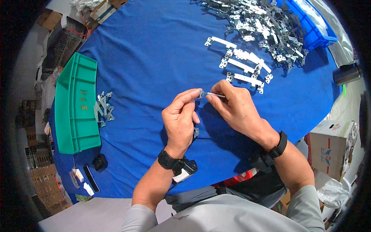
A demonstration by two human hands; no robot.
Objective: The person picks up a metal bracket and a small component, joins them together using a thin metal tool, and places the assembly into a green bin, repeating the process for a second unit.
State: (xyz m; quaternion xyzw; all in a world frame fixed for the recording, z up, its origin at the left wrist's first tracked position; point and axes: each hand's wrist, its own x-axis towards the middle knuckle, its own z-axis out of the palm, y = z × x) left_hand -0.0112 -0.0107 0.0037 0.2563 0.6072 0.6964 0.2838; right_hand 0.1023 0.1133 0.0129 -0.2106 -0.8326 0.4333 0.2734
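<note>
pinching bracket (210, 94); bracket pile (262, 23) beside blue bin (311, 24)

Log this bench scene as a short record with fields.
Surface: blue cloth
Left grip: pinches one end of the metal bracket
Right grip: pinches its other end
Left side: green bin, small parts heap beside it
Far right: laid-out brackets, loose pile, blue bin
</note>
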